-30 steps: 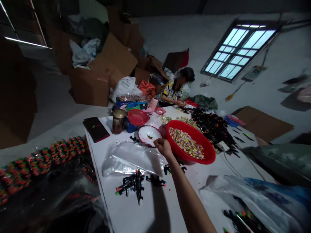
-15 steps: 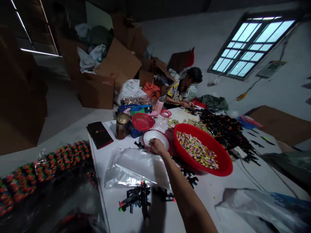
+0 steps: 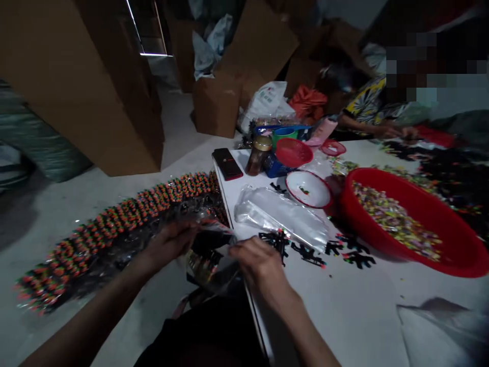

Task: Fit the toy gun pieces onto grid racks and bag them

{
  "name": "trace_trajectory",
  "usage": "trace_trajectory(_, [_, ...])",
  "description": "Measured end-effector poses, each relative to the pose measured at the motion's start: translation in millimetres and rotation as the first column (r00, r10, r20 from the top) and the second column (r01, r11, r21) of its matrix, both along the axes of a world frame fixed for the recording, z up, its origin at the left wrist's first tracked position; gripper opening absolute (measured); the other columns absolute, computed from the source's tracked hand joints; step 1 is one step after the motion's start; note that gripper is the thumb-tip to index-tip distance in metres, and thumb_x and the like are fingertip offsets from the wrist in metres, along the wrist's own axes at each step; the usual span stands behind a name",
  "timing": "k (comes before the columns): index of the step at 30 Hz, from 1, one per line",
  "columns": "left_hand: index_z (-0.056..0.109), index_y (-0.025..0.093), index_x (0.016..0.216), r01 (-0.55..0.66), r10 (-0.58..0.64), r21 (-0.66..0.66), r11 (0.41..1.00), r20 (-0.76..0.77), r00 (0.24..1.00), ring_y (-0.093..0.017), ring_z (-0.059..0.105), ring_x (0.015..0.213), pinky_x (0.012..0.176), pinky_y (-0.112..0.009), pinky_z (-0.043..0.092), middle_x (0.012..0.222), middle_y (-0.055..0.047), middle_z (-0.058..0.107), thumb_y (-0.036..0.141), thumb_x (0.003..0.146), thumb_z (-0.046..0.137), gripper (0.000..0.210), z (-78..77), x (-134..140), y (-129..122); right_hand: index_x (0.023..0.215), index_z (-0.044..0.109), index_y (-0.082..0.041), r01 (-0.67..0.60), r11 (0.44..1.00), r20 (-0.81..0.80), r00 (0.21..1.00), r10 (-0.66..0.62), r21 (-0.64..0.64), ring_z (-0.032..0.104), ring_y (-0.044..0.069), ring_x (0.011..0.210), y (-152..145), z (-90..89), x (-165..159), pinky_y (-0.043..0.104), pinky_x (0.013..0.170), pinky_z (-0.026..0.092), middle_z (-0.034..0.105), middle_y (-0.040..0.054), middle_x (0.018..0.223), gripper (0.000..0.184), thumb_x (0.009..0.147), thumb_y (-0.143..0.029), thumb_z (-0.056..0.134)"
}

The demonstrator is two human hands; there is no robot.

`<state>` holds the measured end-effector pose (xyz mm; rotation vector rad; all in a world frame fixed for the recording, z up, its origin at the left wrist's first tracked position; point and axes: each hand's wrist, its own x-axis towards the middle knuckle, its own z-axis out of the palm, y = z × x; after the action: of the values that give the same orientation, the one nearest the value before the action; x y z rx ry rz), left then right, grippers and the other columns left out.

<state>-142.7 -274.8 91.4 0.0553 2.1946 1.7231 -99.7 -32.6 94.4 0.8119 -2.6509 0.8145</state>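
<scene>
Both hands hold a clear plastic bag (image 3: 225, 280) over my lap, beside the table's left edge. My left hand (image 3: 171, 244) pinches its left upper side, and my right hand (image 3: 260, 265) grips its right side, fingers closed. Dark and yellowish contents show dimly through the film. Right of my right hand, black toy guns (image 3: 280, 242) with coloured tips lie on the white table (image 3: 351, 311). Beyond them are a flat stack of clear bags (image 3: 282, 214) and a white red-rimmed bowl (image 3: 317, 191) with a few small bits inside.
A large red basin (image 3: 454, 229) of small wrapped pieces stands at right. Toward the back are a brown jar (image 3: 257, 158), a dark wallet-like case (image 3: 228, 164) and a red basket (image 3: 294, 153). Packed orange-tipped toys (image 3: 126, 214) line the floor. A co-worker (image 3: 367, 109) sits opposite.
My right hand has left the bowl and come back to the table's left edge. My left hand has come into view, and both now hold a bag. The view has swung left and down.
</scene>
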Motion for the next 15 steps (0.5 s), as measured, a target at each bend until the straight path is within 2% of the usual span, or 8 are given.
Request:
trace_trajectory(3, [0.057,0.014,0.08,0.073,-0.074,0.07,0.995,0.013,0.997,-0.005,0.032,0.042,0.04,-0.018,0.024,0.05,0.007,0.04,0.059,0.075,0.058,0.045,12.2,2.6,4.9,0.095,0.066,-0.02,-0.04,0.958,-0.028,0.998,0.05,0.285,0.055,0.02,0.084,-54.3,-19.3,1.0,0.029,0.07,0.044,0.065,0.0035,0.085,0.013,0.087,-0.016,0.057])
trace_trajectory(6, [0.056,0.015,0.078,0.145,-0.146,0.119,0.982,0.0,0.989,-0.005,0.03,0.044,0.041,-0.018,0.023,0.051,0.007,0.04,0.061,0.074,0.057,0.047,19.6,2.0,14.3,0.101,0.065,-0.017,0.004,0.924,-0.077,0.997,0.028,0.382,0.054,0.022,0.092,-76.7,-31.7,-4.6,0.031,0.076,0.044,0.065,0.0074,0.097,0.018,0.086,-0.014,0.056])
trace_trajectory(9, [0.057,0.015,0.081,0.165,-0.165,0.132,0.977,-0.006,0.986,-0.005,0.028,0.044,0.041,-0.018,0.022,0.051,0.007,0.039,0.061,0.076,0.054,0.046,16.5,3.7,16.2,0.118,0.058,-0.016,0.097,0.947,-0.161,0.986,-0.049,0.307,0.053,0.021,0.099,-65.7,-24.2,6.1,0.031,0.084,0.043,0.061,0.0099,0.113,0.03,0.09,-0.013,0.048])
trace_trajectory(11, [0.058,0.015,0.085,0.167,-0.168,0.131,0.977,-0.001,0.986,-0.006,0.029,0.043,0.041,-0.019,0.022,0.05,0.007,0.039,0.059,0.077,0.054,0.046,10.3,5.6,15.1,0.126,0.052,-0.018,0.247,0.944,-0.236,0.952,-0.195,0.22,0.051,0.021,0.104,-47.7,-15.2,15.8,0.034,0.088,0.041,0.057,0.0107,0.12,0.034,0.093,-0.016,0.044])
trace_trajectory(13, [0.059,0.014,0.089,0.175,-0.177,0.135,0.975,0.004,0.984,-0.006,0.03,0.043,0.042,-0.019,0.023,0.049,0.007,0.04,0.058,0.08,0.052,0.045,3.1,8.7,11.8,0.129,0.05,-0.019,0.431,0.88,-0.231,0.894,-0.385,0.2,0.049,0.025,0.109,-30.1,-10.9,19.1,0.038,0.09,0.039,0.054,0.0131,0.124,0.037,0.092,-0.021,0.046])
trace_trajectory(15, [0.059,0.014,0.092,0.189,-0.19,0.118,0.975,-0.005,0.982,-0.007,0.032,0.043,0.043,-0.019,0.026,0.049,0.006,0.04,0.055,0.083,0.048,0.043,-5.4,14.3,3.3,0.119,0.057,-0.019,0.49,0.812,-0.059,0.865,-0.499,0.317,0.055,0.026,0.102,-20.3,-14.7,14.6,0.036,0.083,0.042,0.06,0.0133,0.115,0.03,0.09,-0.023,0.049])
